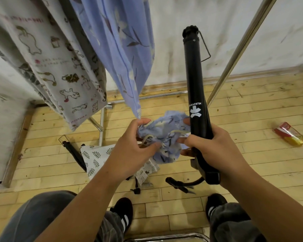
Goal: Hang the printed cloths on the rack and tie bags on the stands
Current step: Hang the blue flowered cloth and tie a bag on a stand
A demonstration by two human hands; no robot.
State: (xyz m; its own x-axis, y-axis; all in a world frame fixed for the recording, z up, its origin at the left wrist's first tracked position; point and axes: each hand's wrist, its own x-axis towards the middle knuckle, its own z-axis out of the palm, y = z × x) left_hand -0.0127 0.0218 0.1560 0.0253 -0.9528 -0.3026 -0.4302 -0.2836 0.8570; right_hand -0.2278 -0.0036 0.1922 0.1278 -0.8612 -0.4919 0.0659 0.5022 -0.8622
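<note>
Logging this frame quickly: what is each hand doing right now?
Left hand: grips the blue floral bag.
Right hand: grips the black stand.

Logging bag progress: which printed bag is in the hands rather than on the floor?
The blue floral bag, gripped by the left hand; the leaf-print bag lies on the floor.

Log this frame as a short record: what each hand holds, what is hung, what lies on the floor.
left hand: grips the bunched blue floral bag
right hand: grips the black stand, held roughly upright
bag and stand: bag bunched beside the stand, no knot visible
hung on rack: blue floral cloth; white animal-print cloth
on floor: leaf-print bag; red-and-yellow packet
</note>
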